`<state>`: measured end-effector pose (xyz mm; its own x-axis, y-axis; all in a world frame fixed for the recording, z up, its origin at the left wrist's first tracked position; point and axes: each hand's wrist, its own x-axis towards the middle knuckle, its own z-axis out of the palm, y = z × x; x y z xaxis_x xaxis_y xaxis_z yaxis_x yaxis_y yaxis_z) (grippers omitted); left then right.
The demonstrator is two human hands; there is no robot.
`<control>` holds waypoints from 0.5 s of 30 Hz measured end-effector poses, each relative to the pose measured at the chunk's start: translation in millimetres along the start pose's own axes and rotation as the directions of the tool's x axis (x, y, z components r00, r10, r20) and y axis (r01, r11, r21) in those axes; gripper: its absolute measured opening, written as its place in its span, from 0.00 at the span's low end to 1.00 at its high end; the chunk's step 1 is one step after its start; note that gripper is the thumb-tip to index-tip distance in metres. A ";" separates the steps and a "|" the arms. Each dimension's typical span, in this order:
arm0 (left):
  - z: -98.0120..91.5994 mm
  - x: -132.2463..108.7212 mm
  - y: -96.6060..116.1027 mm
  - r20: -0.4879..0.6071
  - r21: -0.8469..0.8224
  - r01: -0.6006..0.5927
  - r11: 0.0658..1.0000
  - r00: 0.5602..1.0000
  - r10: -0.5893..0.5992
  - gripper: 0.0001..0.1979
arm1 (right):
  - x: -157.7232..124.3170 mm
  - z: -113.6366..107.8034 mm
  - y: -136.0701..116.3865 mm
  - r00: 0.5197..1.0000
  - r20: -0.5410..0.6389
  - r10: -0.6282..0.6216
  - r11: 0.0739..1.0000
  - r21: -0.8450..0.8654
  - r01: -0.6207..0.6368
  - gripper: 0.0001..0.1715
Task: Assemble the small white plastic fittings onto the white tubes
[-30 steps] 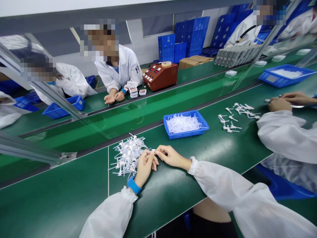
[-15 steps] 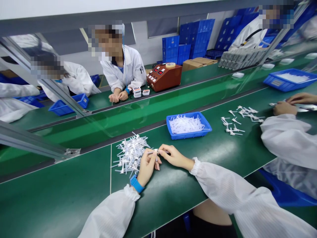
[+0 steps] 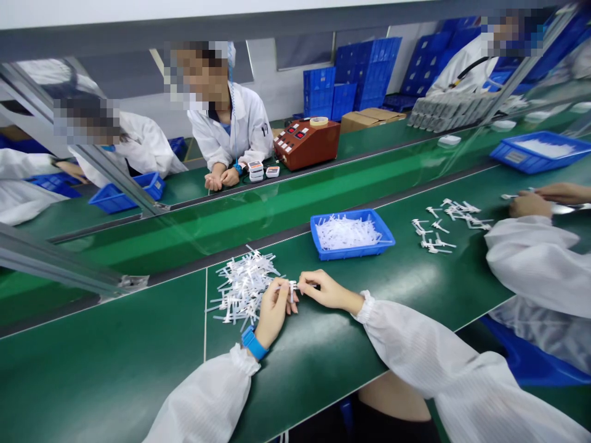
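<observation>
A small white plastic fitting (image 3: 292, 290) with thin tube-like arms is pinched in my left hand (image 3: 273, 311), over the green worktop. My right hand (image 3: 327, 289) closes its thumb and forefinger on a thin tube at the fitting's right side; a short end sticks out past the fingers. Whether the tube is fixed to the fitting is too small to tell. Just left of my left hand lies a loose pile of similar white fittings (image 3: 244, 280). Beyond my right hand stands a blue tray (image 3: 355, 253) filled with thin translucent tubes (image 3: 346, 232).
At the right, a co-worker's hands (image 3: 530, 204) work near scattered white fittings (image 3: 434, 242) and another blue tray (image 3: 517, 157). A green conveyor belt (image 3: 231, 212) runs behind the worktop. Across it are people in white coats, a red-brown control box (image 3: 307, 147) and a metal post (image 3: 115, 178).
My hands have drawn slightly apart, and more of the white fitting shows between them. My right hand has shifted a little to the right. The pile and tray look the same.
</observation>
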<state>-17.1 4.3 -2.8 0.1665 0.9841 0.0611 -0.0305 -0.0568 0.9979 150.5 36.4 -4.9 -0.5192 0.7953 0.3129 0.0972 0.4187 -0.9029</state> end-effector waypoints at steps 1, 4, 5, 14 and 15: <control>-0.1 0.2 -0.6 -0.005 -0.001 -0.003 1.000 1.000 0.003 0.17 | -0.1 -0.2 0.6 1.000 0.022 -0.006 1.000 -0.016 0.006 0.19; -0.3 0.9 -1.2 -0.013 -0.001 -0.013 1.000 1.000 0.013 0.16 | -0.3 -0.6 1.2 0.996 0.084 -0.013 0.998 -0.060 0.018 0.19; -0.2 1.0 -1.0 -0.013 -0.001 -0.016 1.000 1.000 0.016 0.16 | -0.4 -0.7 0.9 0.994 0.106 -0.012 0.997 -0.075 0.020 0.18; -1.3 0.5 -0.7 0.008 -0.015 -0.023 1.000 1.000 0.023 0.15 | -1.1 -2.0 0.6 0.985 0.170 -0.042 0.979 -0.190 0.075 0.19; -1.5 0.4 -1.4 0.009 -0.021 -0.022 1.000 1.000 0.023 0.15 | -1.2 -2.1 1.0 0.985 0.167 -0.045 0.978 -0.193 0.078 0.18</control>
<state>-18.5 5.0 -4.2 0.1742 0.9811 0.0838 -0.0551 -0.0753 0.9956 153.0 36.8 -5.6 -0.6573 0.6914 0.2999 0.2189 0.5560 -0.8019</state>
